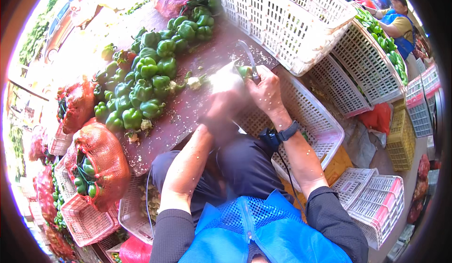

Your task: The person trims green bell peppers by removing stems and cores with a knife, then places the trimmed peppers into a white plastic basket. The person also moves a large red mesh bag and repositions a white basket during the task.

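Note:
My right hand (pixel 263 91) is closed around the dark handle of a small knife (pixel 249 53), whose curved blade points up and away from me. A piece of green bell pepper (pixel 243 71) shows between the two hands, against the fingers of the right one. My left hand (pixel 226 86) is beside it, washed out by glare and a blurred patch, so its fingers and grip are unclear. On the reddish work table (pixel 187 121), left of my hands, lies a heap of green bell peppers (pixel 148 75). A cut-out pale pepper core (pixel 193 82) rests near my left hand.
White plastic crates (pixel 279 26) stand at the back right; another crate (pixel 317 118) sits below my right hand. Red mesh sacks of peppers (pixel 102 164) line the left side. Seeds dot the tabletop. A person (pixel 399 26) in a blue vest is beyond the crates.

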Demonstrator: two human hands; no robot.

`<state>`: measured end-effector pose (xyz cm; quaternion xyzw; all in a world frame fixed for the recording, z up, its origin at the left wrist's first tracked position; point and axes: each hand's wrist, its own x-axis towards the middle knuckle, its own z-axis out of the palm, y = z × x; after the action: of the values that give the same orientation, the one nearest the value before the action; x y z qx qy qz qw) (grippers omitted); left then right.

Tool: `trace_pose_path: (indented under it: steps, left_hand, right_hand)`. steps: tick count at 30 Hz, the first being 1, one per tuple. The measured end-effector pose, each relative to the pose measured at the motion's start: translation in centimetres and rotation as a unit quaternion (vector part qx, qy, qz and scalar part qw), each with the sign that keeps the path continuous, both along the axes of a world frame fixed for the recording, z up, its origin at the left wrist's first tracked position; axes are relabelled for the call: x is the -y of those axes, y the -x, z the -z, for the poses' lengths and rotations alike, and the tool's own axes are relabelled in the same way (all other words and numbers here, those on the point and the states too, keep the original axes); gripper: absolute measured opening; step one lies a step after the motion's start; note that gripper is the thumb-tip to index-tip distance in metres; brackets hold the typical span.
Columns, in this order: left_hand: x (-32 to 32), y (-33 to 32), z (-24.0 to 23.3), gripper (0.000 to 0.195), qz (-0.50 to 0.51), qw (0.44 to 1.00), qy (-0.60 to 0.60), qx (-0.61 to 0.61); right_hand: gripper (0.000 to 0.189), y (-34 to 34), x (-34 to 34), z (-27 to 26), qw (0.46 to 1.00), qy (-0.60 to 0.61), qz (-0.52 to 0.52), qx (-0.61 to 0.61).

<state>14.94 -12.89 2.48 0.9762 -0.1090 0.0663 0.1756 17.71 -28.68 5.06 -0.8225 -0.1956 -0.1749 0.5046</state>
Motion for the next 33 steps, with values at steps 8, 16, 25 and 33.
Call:
trace_pose_path:
  steps: [8, 16, 25, 33]
  left_hand:
    - [1.7, -1.8, 1.2, 0.025, -0.035, 0.996, -0.084, 0.011]
    - [1.7, -2.5, -4.4, 0.031, -0.255, 0.926, 0.252, -0.119]
    - [-15.5, -4.3, -4.2, 0.023, -0.235, 0.935, 0.053, 0.259]
    - [-24.5, -6.5, -4.1, 0.030, -0.388, 0.905, -0.157, 0.073]
  right_hand:
    - [0.023, -0.4, -2.0, 1.9, 0.989, -0.036, 0.085, 0.113]
    - [0.037, -3.0, 3.6, 2.6, 0.934, -0.262, 0.123, -0.212]
    - [0.041, -9.4, -1.9, 4.4, 0.998, 0.059, -0.021, 0.016]
    - [0.039, -7.5, -6.4, 5.9, 0.993, 0.089, -0.065, -0.042]
